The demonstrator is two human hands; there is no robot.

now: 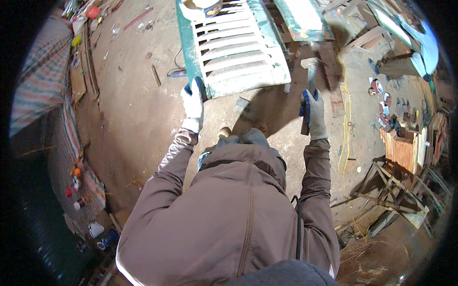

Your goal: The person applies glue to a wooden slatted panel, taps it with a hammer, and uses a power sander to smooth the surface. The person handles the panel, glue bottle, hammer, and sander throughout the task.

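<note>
A white slatted shutter with a green frame [238,52] lies raised in front of me. My left hand [193,102], in a white and blue glove, grips its near left corner. My right hand [312,112], gloved the same way, is shut on a hammer [310,66] whose metal head points up, just right of the shutter's near right corner. A paint can [205,7] stands on the shutter's far end. My brown jacket fills the lower middle of the view.
A second green-framed panel [303,19] lies beyond the shutter. A yellow cord [346,119] runs down the concrete floor on the right. A wooden box [405,150] and wooden frames [391,190] stand at right. Cans and clutter line the left wall [78,190].
</note>
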